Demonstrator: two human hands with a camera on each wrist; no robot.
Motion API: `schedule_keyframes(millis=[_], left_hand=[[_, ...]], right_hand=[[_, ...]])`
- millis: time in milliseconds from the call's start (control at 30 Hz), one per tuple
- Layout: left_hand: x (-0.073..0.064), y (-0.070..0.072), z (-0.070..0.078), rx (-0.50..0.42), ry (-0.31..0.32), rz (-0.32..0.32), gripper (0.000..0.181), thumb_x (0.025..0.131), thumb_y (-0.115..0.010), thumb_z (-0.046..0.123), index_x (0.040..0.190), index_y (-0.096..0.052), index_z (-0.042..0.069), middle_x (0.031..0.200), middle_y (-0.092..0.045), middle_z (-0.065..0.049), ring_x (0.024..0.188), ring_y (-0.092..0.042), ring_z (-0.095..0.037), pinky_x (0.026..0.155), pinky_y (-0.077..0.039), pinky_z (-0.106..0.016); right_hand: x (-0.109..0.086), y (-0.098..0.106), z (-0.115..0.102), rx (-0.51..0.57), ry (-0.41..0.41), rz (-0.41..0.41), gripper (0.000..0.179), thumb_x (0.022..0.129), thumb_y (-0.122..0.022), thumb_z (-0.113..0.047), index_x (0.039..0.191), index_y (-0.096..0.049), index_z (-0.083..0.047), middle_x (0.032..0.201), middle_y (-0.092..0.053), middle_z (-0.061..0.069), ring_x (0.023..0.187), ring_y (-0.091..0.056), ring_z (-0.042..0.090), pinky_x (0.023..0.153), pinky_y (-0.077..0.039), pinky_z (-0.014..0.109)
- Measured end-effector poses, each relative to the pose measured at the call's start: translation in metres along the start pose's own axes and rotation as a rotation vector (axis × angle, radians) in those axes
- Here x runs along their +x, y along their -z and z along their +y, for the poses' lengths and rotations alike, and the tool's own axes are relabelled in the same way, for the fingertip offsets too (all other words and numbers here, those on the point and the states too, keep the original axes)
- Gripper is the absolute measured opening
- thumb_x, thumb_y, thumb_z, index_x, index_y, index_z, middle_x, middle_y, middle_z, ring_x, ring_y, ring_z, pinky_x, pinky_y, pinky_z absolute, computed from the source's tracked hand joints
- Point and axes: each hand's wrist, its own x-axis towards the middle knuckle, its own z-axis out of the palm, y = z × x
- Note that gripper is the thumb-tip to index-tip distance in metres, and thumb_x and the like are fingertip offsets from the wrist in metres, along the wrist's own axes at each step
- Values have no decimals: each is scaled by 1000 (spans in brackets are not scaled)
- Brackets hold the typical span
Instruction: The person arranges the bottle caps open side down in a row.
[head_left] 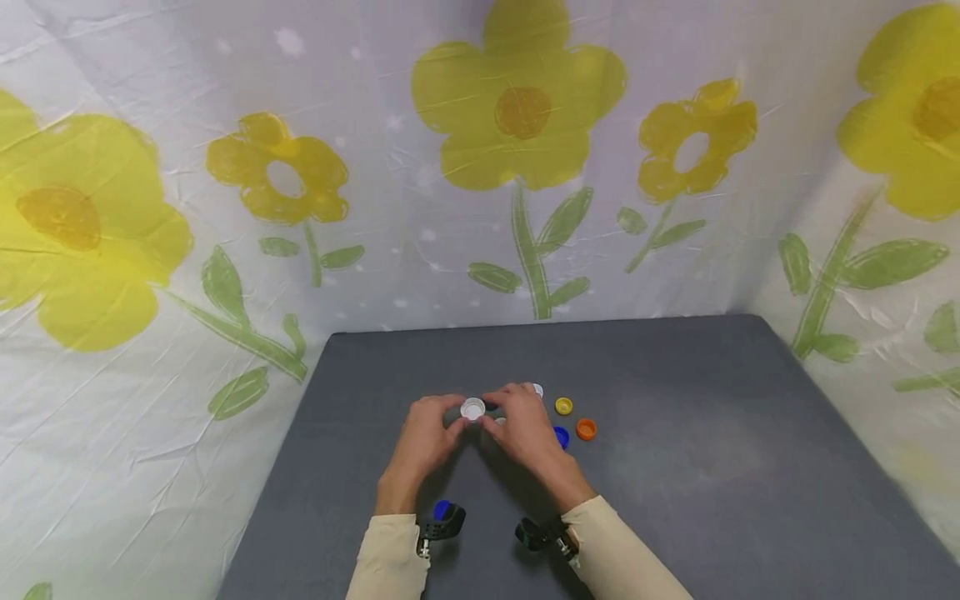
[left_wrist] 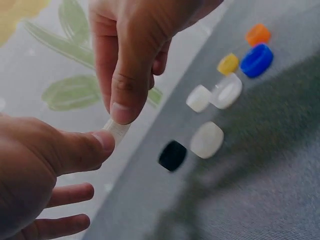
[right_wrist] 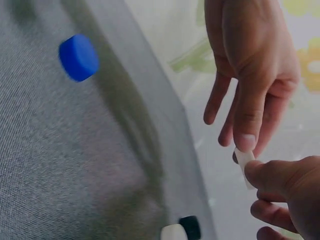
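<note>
Between my two hands, raised above the dark table, is a white bottle cap with its round face toward the head camera. My left hand pinches one side of the cap's rim between thumb and fingers. Opposite it, my right hand pinches the other side. Both wrist views show the cap edge-on, partly hidden by the thumbs. Behind the hands, a black cap and a white cap lie on the table. Near my left wrist lies a single blue cap.
Right of my right hand lie a yellow cap, an orange cap and another blue cap. Two more whitish caps sit beside them, one opaque. A grey table stands against a flower-patterned curtain.
</note>
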Motion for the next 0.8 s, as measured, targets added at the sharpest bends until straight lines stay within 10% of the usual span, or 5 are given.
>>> schedule_keyframes(millis=[800], left_hand=[[-34,21,28,-69,-184,-64,40,85,-81,15,124,-71,12,124,-71,-4,118,-64,-26,100,-52,-47]], right_hand=[[-48,37,-4,166,97,-19,38,85,-81,-31,120,-74,-18,113,-71,-3,105,-60,16,88,-53,38]])
